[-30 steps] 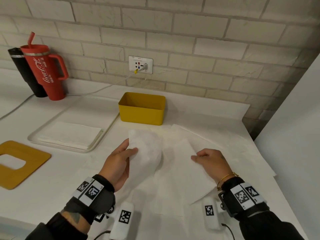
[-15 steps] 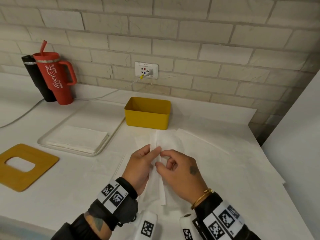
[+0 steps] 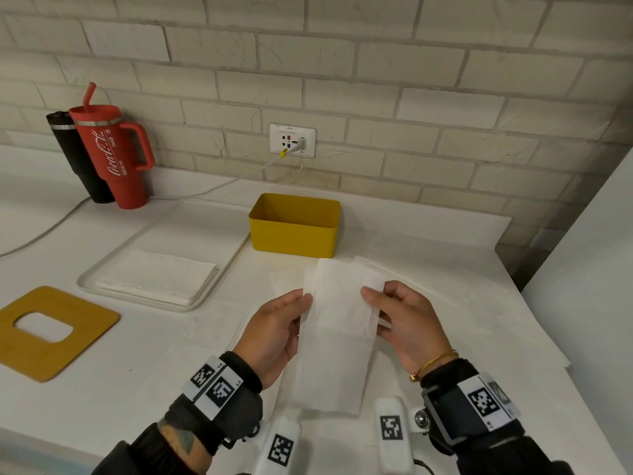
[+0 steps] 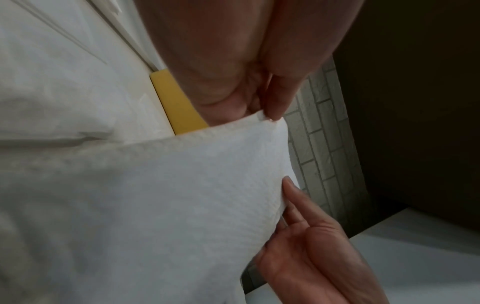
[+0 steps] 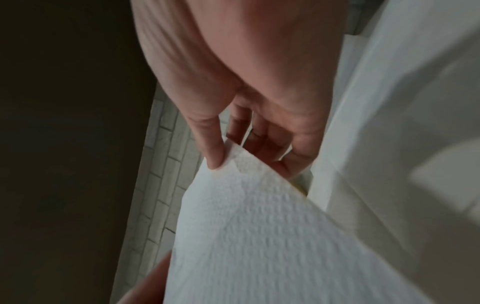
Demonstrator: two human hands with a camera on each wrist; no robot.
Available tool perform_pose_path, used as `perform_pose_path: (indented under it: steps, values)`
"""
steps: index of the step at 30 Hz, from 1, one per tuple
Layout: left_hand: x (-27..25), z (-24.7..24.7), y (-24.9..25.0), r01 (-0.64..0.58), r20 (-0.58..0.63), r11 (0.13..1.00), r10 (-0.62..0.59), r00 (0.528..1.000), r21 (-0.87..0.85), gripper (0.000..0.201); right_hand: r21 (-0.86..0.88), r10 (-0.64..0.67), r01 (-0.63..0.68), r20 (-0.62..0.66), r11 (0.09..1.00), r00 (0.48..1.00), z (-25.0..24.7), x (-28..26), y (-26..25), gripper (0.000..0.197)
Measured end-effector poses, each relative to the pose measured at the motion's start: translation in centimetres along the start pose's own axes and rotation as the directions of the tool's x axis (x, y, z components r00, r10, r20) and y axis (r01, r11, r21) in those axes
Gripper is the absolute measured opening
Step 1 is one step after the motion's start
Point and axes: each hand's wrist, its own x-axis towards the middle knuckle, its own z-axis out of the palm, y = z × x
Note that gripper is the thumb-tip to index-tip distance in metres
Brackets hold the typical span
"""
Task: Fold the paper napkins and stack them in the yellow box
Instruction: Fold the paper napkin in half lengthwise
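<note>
I am looking at a pale brick wall (image 3: 342, 63) filling the upper frame, with a white counter (image 3: 120, 365) spreading below it. A clear tray (image 3: 219, 289) is sitting at centre left, carrying a stack of white napkins (image 3: 154, 275). Just to the right of it, at frame centre, the yellow box (image 3: 294, 234) is standing open. A yellow board with a cut-out (image 3: 51, 341) is lying at the left edge, and a red tumbler (image 3: 113, 149) is standing at upper left in front of a black flask (image 3: 73, 156). A wall socket (image 3: 292, 140) is sitting above the box. Below centre, I am holding a folded paper napkin (image 3: 335, 337) above the counter, just in front of the box. My left hand (image 3: 274, 334) is pinching its left edge between thumb and fingers, and my right hand (image 3: 404, 323) is pinching its right edge the same way.
</note>
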Motion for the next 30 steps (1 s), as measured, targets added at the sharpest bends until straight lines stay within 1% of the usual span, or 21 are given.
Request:
perform_pose_path:
  steps: [3,6,9,10,11,13,14,15,16,17,19,20,22,24,27,30]
  values:
    - [0.3,-0.1,0.1,-0.004,-0.018,1.000,0.005,1.000,0.008,0.027,-0.025,-0.054,0.053,-0.052,0.998,0.997,0.0,0.2,0.0,0.012]
    - [0.5,-0.2,0.3,-0.021,-0.021,1.000,0.021,1.000,0.002,0.027,0.007,-0.097,0.098,-0.075,0.995,0.992,-0.2,0.3,-0.3,0.012]
    - [0.7,-0.5,0.6,-0.039,-0.044,0.999,0.038,0.998,-0.007,0.027,0.017,-0.152,0.154,-0.071,0.988,0.986,-1.0,0.4,-1.3,0.006]
    - [0.7,-0.6,0.8,-0.050,-0.048,0.999,0.050,0.998,-0.002,0.028,0.011,-0.175,0.175,-0.043,0.984,0.984,-1.4,0.4,-1.7,0.004]
    - [0.8,-0.7,1.0,-0.062,-0.053,0.998,0.062,0.997,0.004,0.029,0.008,-0.197,0.197,0.003,0.980,0.980,-1.8,0.5,-2.1,0.008]
    - [0.9,-0.7,1.4,-0.086,-0.055,0.996,0.086,0.995,0.007,0.033,-0.003,-0.193,0.195,0.149,0.981,0.970,-2.2,0.3,-2.8,0.029]
    - [1.0,-0.6,1.5,-0.094,-0.052,0.996,0.095,0.994,0.008,0.035,-0.007,-0.168,0.175,0.232,0.985,0.958,-2.2,0.0,-3.1,0.035]
    - [1.0,-0.5,1.7,-0.101,-0.048,0.995,0.102,0.994,0.007,0.036,0.000,-0.149,0.157,0.303,0.988,0.941,-1.9,-0.2,-3.3,0.033]
    - [1.0,-0.4,1.7,-0.108,-0.044,0.994,0.108,0.993,0.004,0.037,0.024,-0.134,0.133,0.344,0.991,0.929,-1.5,-0.4,-3.4,0.024]
    - [1.1,-0.2,1.8,-0.112,-0.038,0.994,0.112,0.993,-0.006,0.037,0.049,-0.130,0.121,0.351,0.992,0.927,-1.0,-0.3,-3.4,0.016]
    - [1.0,0.3,1.8,-0.114,-0.011,0.993,0.113,0.994,-0.044,0.036,0.058,-0.113,0.100,0.290,0.993,0.950,-0.1,0.1,-3.2,0.004]
    - [1.0,0.5,1.7,-0.114,0.009,0.991,0.115,0.993,-0.066,0.035,0.050,-0.103,0.094,0.244,0.994,0.964,0.3,0.3,-3.1,0.002]
    - [0.9,1.0,1.6,-0.119,0.040,0.987,0.124,0.992,-0.109,0.034,0.051,-0.080,0.073,0.164,0.996,0.983,0.8,0.7,-2.6,0.006]
    - [0.8,1.2,1.5,-0.120,0.048,0.981,0.128,0.991,-0.150,0.033,0.078,-0.058,0.050,0.108,0.996,0.992,0.9,1.0,-2.1,0.006]
    - [0.9,1.1,1.4,-0.118,0.052,0.978,0.129,0.990,-0.171,0.034,0.086,-0.054,0.048,0.069,0.995,0.996,0.9,1.4,-1.8,0.005]
    - [0.9,0.9,1.5,-0.112,0.056,0.978,0.123,0.991,-0.174,0.035,0.077,-0.060,0.055,0.065,0.995,0.996,0.9,1.6,-2.1,0.007]
